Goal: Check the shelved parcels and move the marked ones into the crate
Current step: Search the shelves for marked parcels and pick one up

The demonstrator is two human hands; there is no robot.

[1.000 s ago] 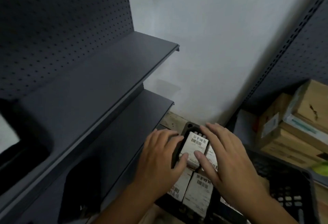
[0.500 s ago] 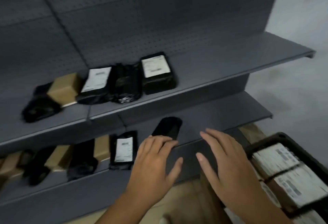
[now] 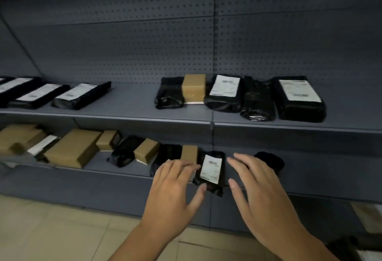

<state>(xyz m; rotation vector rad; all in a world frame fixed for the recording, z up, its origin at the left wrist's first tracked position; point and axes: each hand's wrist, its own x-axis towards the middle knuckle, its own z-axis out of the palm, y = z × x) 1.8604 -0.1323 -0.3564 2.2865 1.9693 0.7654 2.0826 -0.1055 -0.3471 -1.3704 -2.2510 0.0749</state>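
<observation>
A small black parcel with a white label (image 3: 211, 169) lies at the front of the lower shelf (image 3: 115, 172). My left hand (image 3: 175, 190) is spread just left of it and my right hand (image 3: 258, 188) just right of it; both have straight fingers and hold nothing. The upper shelf (image 3: 268, 125) carries black wrapped parcels, some with white labels (image 3: 225, 86) (image 3: 299, 90), and a brown box (image 3: 193, 87). Only a dark corner of the crate (image 3: 355, 246) shows at the bottom right.
More labelled black parcels (image 3: 80, 95) lie at the upper shelf's left. Brown cartons (image 3: 72, 148) and black parcels (image 3: 126, 153) fill the lower shelf's left. A dark bag (image 3: 268, 160) sits behind my right hand. Beige tiled floor (image 3: 51, 229) lies below.
The view has swung left from the crate to the shelves. Both hands have left the crate's parcels and now flank the labelled black parcel on the lower shelf.
</observation>
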